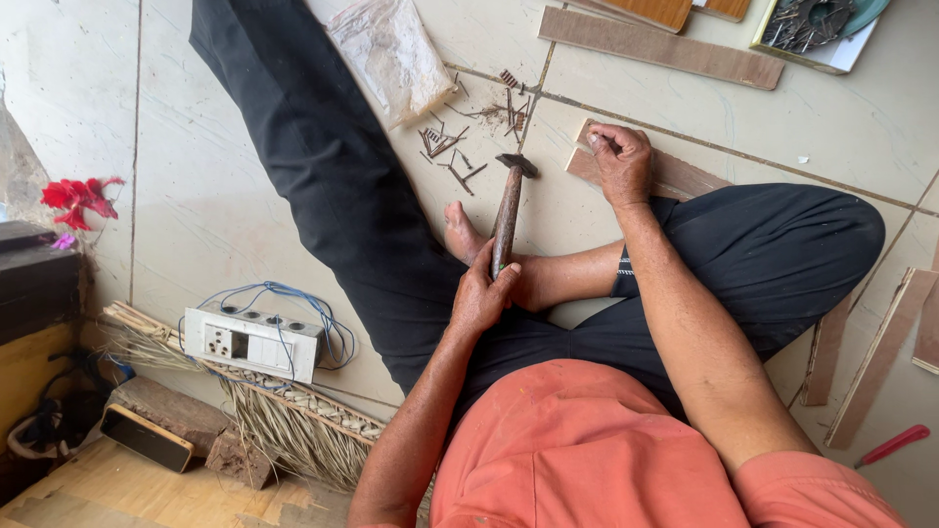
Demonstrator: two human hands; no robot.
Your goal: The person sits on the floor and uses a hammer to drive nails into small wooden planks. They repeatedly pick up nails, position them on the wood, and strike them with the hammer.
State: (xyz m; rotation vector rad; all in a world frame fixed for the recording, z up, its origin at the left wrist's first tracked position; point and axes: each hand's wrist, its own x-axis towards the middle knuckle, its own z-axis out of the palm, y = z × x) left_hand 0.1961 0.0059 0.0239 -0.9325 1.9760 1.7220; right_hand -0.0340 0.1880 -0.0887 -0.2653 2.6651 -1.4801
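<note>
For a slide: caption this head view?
Left hand grips a hammer; right hand presses a wooden strip on the floor.

Hammer (508, 210) in left hand (481, 293)

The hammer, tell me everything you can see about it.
The hammer has a worn brown wooden handle and a small dark metal head, rusty-looking. The left hand grips the lower end of the handle, so the tool points up and away from the person, tilted slightly right. Its head hangs above the tiled floor, next to a scatter of loose nails and left of the right hand. Whether the head touches the floor is unclear.
</note>
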